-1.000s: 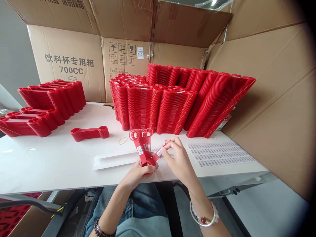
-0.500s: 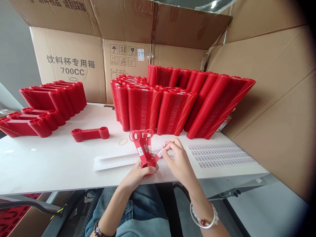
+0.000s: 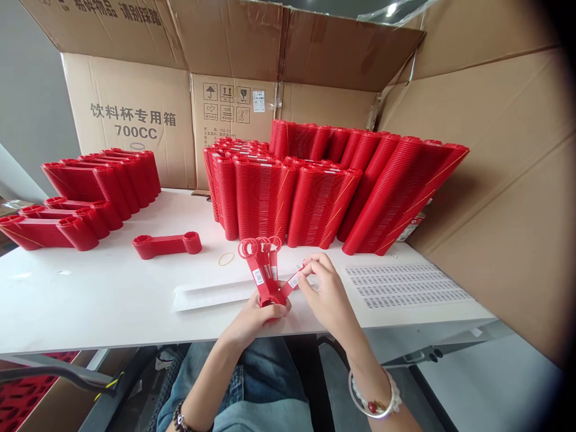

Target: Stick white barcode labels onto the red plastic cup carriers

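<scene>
My left hand (image 3: 256,316) is closed around the lower ends of several flat red plastic strips (image 3: 266,273), which fan out upward and end in rings. White barcode labels stick to the strips. One strip (image 3: 291,284) is splayed to the right, and my right hand (image 3: 324,292) pinches its outer end between thumb and fingers. That strip bears a barcode label (image 3: 294,279) too. A strip of white paper (image 3: 211,295) lies on the table just left of the bunch. Right of my right hand lies a sheet of barcode labels (image 3: 407,286).
Tall stacks of red strips (image 3: 265,198) bound with rubber bands stand at the back. Shorter stacks (image 3: 108,186) fill the left side, with a small stack (image 3: 167,244) nearer. A loose rubber band (image 3: 226,259) lies on the white table (image 3: 112,306). Cardboard (image 3: 139,156) walls the back and right.
The whole view has shifted slightly. Both hands keep the same hold on the red strips, with no other visible change.
</scene>
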A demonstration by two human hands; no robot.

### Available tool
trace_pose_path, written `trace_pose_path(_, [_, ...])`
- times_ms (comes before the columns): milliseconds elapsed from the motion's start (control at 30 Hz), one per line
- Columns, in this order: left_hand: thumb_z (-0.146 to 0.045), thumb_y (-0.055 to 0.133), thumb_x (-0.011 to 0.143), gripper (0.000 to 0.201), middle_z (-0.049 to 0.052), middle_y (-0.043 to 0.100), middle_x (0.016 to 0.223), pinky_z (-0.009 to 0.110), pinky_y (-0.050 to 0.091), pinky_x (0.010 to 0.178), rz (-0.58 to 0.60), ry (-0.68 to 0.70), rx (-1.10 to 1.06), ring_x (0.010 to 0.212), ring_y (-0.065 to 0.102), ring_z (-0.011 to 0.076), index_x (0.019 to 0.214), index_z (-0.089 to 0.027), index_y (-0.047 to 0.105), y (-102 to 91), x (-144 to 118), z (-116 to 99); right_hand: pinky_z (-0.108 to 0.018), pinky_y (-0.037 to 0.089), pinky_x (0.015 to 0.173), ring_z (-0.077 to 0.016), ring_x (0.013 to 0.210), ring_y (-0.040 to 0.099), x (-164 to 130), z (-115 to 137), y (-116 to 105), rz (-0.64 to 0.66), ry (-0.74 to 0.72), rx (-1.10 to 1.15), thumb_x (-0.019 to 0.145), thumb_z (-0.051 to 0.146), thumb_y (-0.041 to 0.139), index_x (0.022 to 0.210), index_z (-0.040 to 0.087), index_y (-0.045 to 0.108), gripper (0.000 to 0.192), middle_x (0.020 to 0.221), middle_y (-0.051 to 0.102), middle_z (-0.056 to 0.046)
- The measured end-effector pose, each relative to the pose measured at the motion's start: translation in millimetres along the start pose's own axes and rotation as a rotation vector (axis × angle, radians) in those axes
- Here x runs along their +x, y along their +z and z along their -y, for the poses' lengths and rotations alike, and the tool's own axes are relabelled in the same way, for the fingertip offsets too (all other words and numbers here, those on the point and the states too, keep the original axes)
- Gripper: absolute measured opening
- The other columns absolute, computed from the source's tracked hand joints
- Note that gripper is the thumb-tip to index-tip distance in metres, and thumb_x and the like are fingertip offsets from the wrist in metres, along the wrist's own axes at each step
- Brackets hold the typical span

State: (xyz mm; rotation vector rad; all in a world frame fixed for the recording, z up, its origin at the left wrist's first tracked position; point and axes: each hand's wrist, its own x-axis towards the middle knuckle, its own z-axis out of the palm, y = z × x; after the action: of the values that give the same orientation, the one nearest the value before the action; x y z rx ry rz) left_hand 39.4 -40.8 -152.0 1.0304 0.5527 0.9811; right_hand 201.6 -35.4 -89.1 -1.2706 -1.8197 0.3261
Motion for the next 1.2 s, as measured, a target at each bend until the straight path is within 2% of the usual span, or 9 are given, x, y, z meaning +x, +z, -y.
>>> trace_pose_path(167, [-0.022,0.062,0.073,0.015,-0.006,0.044,0.061,0.024,0.016,0.050,0.001,0.009,0.022,0.052,0.027,0.0070,0.081,-0.016,0.050,0.2,0,0,-0.042,0.050,0.087,-0.0250,0.098,0.059,1,-3,7,-0.021,-0.054,-0.079,0.086,0.014,0.055,0.070,0.023,0.047,0.019,0.098,0.056,-0.007])
trace_pose_path(333, [-0.018,0.063,0.072,0.015,-0.006,0.043,0.062,0.024,0.018,0.053,-0.015,0.026,0.072,0.057,0.027,0.0083,0.080,-0.017,0.051,2.6,2,-2,-0.047,0.050,0.086,-0.0286,0.099,0.059,2,-2,13,-0.095,-0.060,-0.220,0.079,0.021,0.071,0.070,0.023,0.047,0.025,0.106,0.056,-0.009])
trace_pose_path(433, [-0.018,0.062,0.071,0.016,-0.006,0.041,0.062,0.024,0.019,0.054,-0.046,0.036,0.079,0.058,0.027,0.0085,0.071,-0.017,0.046,3.4,2,-2,-0.051,0.049,0.090,-0.0315,0.105,0.059,1,-1,14,-0.109,-0.090,-0.296,0.076,0.025,0.075,0.074,0.022,0.049,0.027,0.114,0.054,-0.011])
trace_pose_path(533, [-0.019,0.062,0.072,0.021,-0.005,0.040,0.062,0.024,0.020,0.054,-0.063,0.050,0.075,0.058,0.027,0.0086,0.066,-0.018,0.042,4.0,2,-2,-0.054,0.048,0.092,-0.0339,0.111,0.056,-1,-2,16,-0.111,-0.131,-0.325,0.079,0.029,0.074,0.080,0.022,0.051,0.024,0.121,0.054,-0.014])
trace_pose_path(767, [-0.020,0.063,0.074,0.015,-0.005,0.043,0.065,0.024,0.021,0.055,-0.021,0.068,0.066,0.058,0.028,0.0087,0.084,-0.016,0.052,4.0,0,-3,-0.049,0.050,0.090,-0.0297,0.107,0.056,5,-14,20,-0.208,-0.198,-0.294,0.091,0.024,0.058,0.076,0.021,0.060,0.015,0.120,0.058,-0.011])
trace_pose_path(867, [-0.021,0.064,0.072,0.018,-0.004,0.046,0.066,0.024,0.022,0.056,-0.012,0.074,0.062,0.060,0.029,0.0092,0.083,-0.016,0.050,1.8,-2,-1,-0.056,0.045,0.095,-0.0330,0.110,0.055,12,-24,14,-0.248,-0.171,-0.345,0.089,0.025,0.062,0.097,0.023,0.068,0.010,0.123,0.057,-0.012])
trace_pose_path(933, [-0.023,0.065,0.072,0.020,-0.004,0.046,0.067,0.024,0.023,0.056,0.000,0.079,0.053,0.060,0.029,0.0093,0.083,-0.017,0.049,0.7,-3,0,-0.056,0.044,0.098,-0.0324,0.111,0.055,16,-28,8,-0.219,-0.129,-0.256,0.088,0.029,0.063,0.110,0.024,0.066,0.023,0.121,0.057,-0.012])
trace_pose_path(1100, [-0.023,0.064,0.074,0.018,-0.005,0.043,0.066,0.024,0.023,0.057,0.002,0.091,0.090,0.060,0.029,0.0092,0.077,-0.017,0.048,0.6,-3,0,-0.049,0.046,0.099,-0.0266,0.109,0.058,14,-23,5,-0.123,-0.008,0.046,0.089,0.040,0.060,0.110,0.024,0.058,0.027,0.112,0.061,-0.009])
trace_pose_path(1200, [-0.022,0.065,0.074,0.019,-0.004,0.043,0.067,0.024,0.024,0.057,-0.008,0.070,0.107,0.061,0.030,0.0093,0.073,-0.016,0.047,1.0,-2,0,-0.048,0.049,0.095,-0.0273,0.108,0.058,8,-15,11,-0.053,0.043,0.093,0.076,0.042,0.073,0.118,0.023,0.049,0.052,0.114,0.059,-0.010])
